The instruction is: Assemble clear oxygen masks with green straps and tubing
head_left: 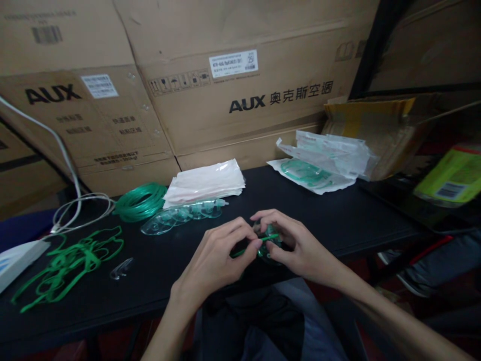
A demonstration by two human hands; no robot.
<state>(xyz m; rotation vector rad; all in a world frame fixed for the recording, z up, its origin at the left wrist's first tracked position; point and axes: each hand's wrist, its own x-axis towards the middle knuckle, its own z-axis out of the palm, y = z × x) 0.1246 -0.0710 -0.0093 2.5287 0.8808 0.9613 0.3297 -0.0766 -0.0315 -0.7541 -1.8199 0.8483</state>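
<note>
Near the table's front edge, my right hand (291,240) is curled around a clear green oxygen mask (267,250), partly hidden by the fingers. My left hand (225,248) pinches a green elastic strap (269,237) between thumb and fingers, close against the mask. Part of the strap runs back under the left palm. Beyond my hands lies a row of nested clear masks (182,215). On the left are a tangle of green straps (80,258) and a small clear plastic piece (121,269).
A coil of green tubing (141,201) sits beside a stack of white pouches (206,183). Packaged green tubing (311,173) lies at the back right by an opened cardboard box (379,133). Large cartons (210,120) wall off the back. A white cable (65,150) hangs at left.
</note>
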